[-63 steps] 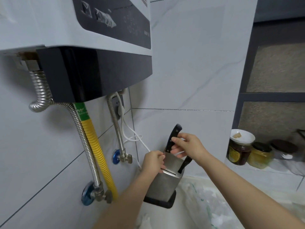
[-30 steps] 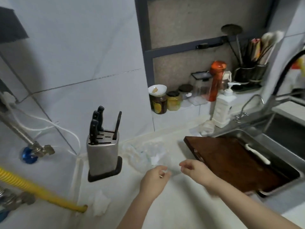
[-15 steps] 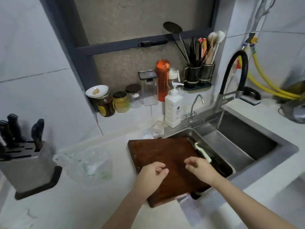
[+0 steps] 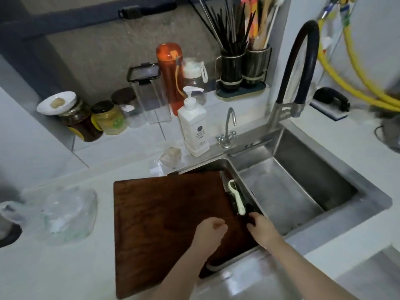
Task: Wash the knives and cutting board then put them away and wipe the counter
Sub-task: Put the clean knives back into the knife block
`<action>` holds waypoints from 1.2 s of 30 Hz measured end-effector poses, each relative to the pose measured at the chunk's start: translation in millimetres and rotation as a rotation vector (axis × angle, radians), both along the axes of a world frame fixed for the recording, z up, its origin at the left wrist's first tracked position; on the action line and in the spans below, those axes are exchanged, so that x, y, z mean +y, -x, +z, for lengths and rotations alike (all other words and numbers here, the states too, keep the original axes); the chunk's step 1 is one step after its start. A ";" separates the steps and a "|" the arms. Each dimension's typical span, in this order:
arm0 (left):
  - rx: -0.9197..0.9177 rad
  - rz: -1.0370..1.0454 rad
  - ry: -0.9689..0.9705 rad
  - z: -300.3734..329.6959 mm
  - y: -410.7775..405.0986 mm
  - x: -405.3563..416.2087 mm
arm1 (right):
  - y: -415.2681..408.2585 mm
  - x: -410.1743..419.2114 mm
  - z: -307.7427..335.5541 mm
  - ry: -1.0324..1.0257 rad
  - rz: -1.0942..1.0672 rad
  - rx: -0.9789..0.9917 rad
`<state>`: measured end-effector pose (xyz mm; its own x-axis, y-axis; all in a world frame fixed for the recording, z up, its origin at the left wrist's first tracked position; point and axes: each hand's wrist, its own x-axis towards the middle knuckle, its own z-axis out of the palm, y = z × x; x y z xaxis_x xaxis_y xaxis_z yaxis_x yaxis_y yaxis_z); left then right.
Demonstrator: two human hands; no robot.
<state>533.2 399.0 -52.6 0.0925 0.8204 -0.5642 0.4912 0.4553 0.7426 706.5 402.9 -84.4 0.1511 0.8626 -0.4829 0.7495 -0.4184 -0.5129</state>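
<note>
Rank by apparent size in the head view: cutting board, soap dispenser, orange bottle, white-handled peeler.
1. cutting board
2-3. soap dispenser and orange bottle: look alike, bottle partly hidden, unranked
4. white-handled peeler

One dark wooden cutting board [image 4: 164, 215], one white pump bottle [image 4: 193, 124], one orange flask [image 4: 170, 72]. Three lidded jars [image 4: 108, 118] and two utensil cups [image 4: 244, 66]. Two faucets [image 4: 296, 68], two hands [image 4: 211, 231].
</note>
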 end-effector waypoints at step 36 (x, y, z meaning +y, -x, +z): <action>0.419 -0.028 0.120 -59.5 -47.2 102.0 | 12.5 35.6 -24.7 0.257 -0.513 0.744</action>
<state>580.4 501.0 -112.1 -0.1435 0.7474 -0.6486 0.7523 0.5083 0.4192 694.0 438.5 -109.0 0.0590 0.6294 -0.7749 -0.0415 -0.7740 -0.6318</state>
